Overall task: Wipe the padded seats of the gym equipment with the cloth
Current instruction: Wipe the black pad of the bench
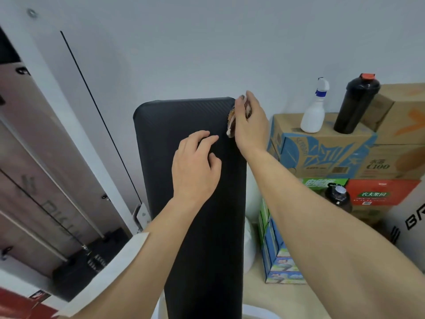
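Observation:
A long black padded bench seat [161,125] runs from the bottom of the view up to the wall. My left hand [195,164] rests on the pad's middle with its fingers loosely spread and touching the surface. My right hand [249,125] is at the pad's upper right edge and grips a small brownish cloth [231,123], pressed against the side of the pad. Most of the cloth is hidden under the fingers.
To the right stand stacked cardboard boxes [322,155] with a white spray bottle [314,109] and a black shaker bottle [354,104] on top. A dark jug [338,199] sits lower down. A cable machine frame [69,134] with a weight stack [76,270] stands left.

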`<state>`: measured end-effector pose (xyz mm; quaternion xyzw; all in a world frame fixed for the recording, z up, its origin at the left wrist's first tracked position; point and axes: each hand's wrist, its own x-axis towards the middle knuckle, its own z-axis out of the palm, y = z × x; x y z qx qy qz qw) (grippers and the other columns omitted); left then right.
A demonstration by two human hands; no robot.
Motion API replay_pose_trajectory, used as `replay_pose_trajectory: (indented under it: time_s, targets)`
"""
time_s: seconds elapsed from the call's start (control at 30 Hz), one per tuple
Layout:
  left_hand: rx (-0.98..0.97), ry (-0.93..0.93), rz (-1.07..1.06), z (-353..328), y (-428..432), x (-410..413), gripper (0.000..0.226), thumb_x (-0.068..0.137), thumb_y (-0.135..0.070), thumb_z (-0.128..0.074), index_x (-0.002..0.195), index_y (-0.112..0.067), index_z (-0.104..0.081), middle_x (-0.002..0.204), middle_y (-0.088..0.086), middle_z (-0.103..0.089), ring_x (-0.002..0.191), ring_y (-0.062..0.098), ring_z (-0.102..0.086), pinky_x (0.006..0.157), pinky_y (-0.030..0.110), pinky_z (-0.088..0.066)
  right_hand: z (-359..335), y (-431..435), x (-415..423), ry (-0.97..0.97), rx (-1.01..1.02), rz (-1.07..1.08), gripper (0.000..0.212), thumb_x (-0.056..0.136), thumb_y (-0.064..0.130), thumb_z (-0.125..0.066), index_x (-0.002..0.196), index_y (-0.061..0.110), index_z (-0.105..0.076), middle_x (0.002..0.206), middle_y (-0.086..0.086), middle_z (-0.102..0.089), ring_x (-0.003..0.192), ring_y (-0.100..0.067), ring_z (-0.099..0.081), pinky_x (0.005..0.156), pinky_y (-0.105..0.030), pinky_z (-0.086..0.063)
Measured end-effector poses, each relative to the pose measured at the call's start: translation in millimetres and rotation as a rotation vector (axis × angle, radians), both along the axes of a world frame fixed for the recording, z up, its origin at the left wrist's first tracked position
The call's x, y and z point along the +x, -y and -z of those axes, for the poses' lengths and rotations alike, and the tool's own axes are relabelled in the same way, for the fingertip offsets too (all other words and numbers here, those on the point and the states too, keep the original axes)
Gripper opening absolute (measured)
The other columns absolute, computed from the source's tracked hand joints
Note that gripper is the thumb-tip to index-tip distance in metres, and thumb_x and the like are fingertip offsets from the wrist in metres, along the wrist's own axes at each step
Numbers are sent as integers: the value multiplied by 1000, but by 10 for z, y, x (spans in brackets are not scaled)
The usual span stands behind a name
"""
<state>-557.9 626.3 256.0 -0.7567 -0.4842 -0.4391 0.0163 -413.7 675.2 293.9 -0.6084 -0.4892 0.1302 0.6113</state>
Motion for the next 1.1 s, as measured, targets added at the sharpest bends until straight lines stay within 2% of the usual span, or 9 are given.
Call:
replay_pose_trajectory:
  time_s: [0.17, 0.3, 0.43, 0.57, 0.7, 0.77, 0.9, 0.97, 1.1]
  targets:
    - [-90, -40, -17, 441, 180, -93, 40, 91, -15, -60, 130, -22, -64, 135, -5, -58, 125, 13, -51, 105, 35, -48, 899, 337, -172, -67, -27, 137, 36, 103, 42, -42, 124, 18, -60, 112, 0, -67, 103, -14, -60, 89, -31, -48]
    - [-215, -76, -13, 816, 338, -180, 35, 91, -17, -62, 125, -24, -64, 131, -7, -54, 118, 10, -52, 94, 26, -51, 1877, 839, -307, -35, -236, 174, 37, 104, 40, -37, 114, 12, -60, 103, -5, -66, 99, -24, -63, 82, -31, -47]
    - [-248, -86, 10, 987, 434, -238, 28, 92, -16, -60, 119, -23, -65, 124, -8, -54, 107, 8, -55, 81, 17, -45, 1389, 602, -240, -155, -143, 144, 32, 106, 35, -36, 101, 15, -60, 101, -5, -64, 99, -24, -60, 88, -37, -47]
    - [-250, -11, 15, 1178, 512, -266, 24, 93, -14, -58, 115, -22, -65, 120, -8, -54, 96, 8, -57, 77, 17, -45, 896, 331, -243, -130, -9, 175, 47, 106, 44, -36, 142, 19, -52, 138, 0, -59, 125, -11, -51, 104, -23, -35]
    - [-250, 81, 15, 1606, 658, -356, 20, 90, -7, -59, 105, -18, -66, 111, -5, -57, 87, 7, -58, 74, 23, -51, 1654, 487, -397, -176, 38, 330, 41, 104, 37, -40, 113, 7, -66, 106, -6, -68, 99, -18, -61, 88, -31, -47]
    - [-290, 83, -7, 1868, 744, -398, 19, 90, -6, -60, 103, -17, -66, 109, -5, -57, 83, 6, -57, 72, 22, -50, 2238, 706, -468, -266, -68, 368, 40, 105, 34, -40, 98, 6, -66, 92, -7, -67, 87, -19, -59, 78, -34, -45]
    - [-395, 65, -12, 2280, 908, -410, 18, 89, -6, -60, 100, -19, -66, 108, -6, -57, 78, 5, -55, 69, 10, -40, 3196, 1328, -581, -310, -447, 357, 43, 107, 38, -34, 108, 12, -69, 99, -6, -68, 100, -26, -61, 85, -35, -44]
    - [-414, 53, 11, 2375, 946, -404, 17, 89, -7, -59, 99, -20, -66, 108, -7, -57, 79, 5, -55, 69, 10, -41, 3171, 1347, -580, -373, -467, 319, 41, 108, 37, -34, 110, 15, -68, 95, 1, -62, 97, -19, -59, 84, -31, -41]
    - [-400, 104, 26, 2473, 927, -367, 18, 90, -7, -59, 100, -19, -66, 107, -7, -57, 83, 7, -57, 72, 21, -50, 2451, 966, -429, -489, -221, 276, 34, 107, 31, -38, 101, 19, -68, 81, 9, -60, 76, 6, -55, 64, -11, -36]
